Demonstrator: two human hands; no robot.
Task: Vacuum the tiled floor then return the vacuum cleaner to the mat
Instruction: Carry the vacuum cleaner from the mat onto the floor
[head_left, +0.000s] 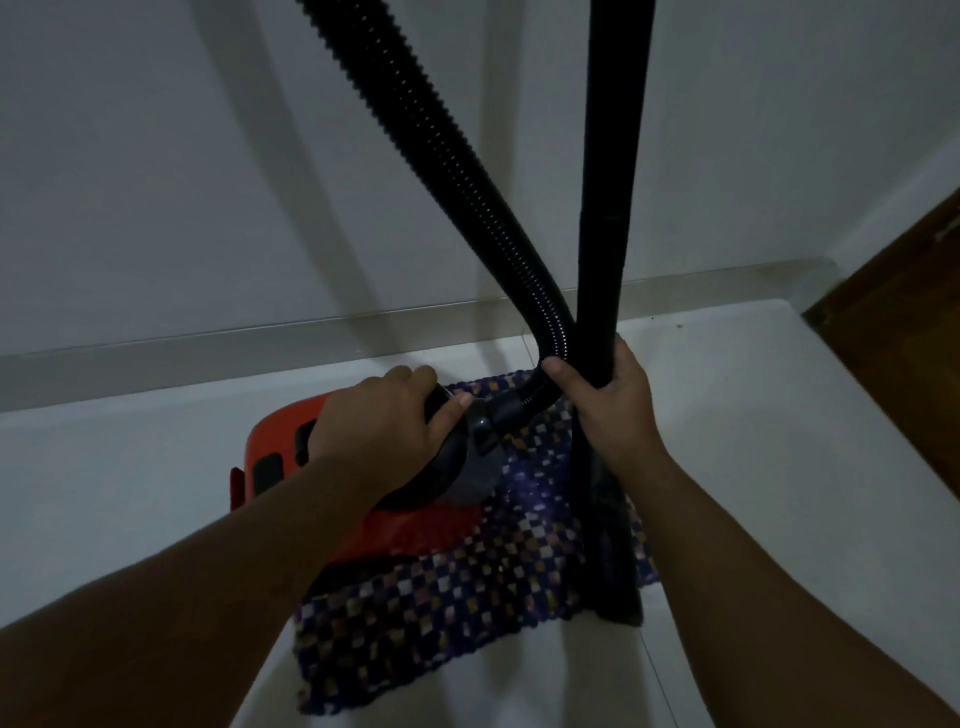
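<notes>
Two bare forearms reach in from the lower corners of the view, over a white tiled floor (779, 415) in dim light. The left hand (384, 426) is clasped over the black handle (441, 402) on top of a red vacuum cleaner (275, 441), fingers curled around the grip and thumb pressed along its near side. The right hand (608, 410) is wrapped tightly around a black rigid wand (608, 182) that stands nearly upright, with the thumb resting against the ribbed hose (436, 140) where the two run side by side.

The vacuum cleaner sits at the mat's far left corner, its red body partly on the mat and partly overhanging the left edge above the tiles; whether its weight is fully down cannot be told. The mat (447, 597), a woven checkered piece in purple, white and tan, lies on the floor near the base of a white wall (156, 182), its near edge closest to the camera. The hose joins the front of the machine through a black cuff (506, 410), bends sharply upward just beside the right hand and climbs out of the top of the view. The wand's lower end meets a dark floor head (618, 587) that rests along the mat's right edge, touching both mat and tile. A grey skirting strip (208, 345) runs along the wall behind the mat, and a brown wooden door (904, 322) stands at the right edge of the view.
</notes>
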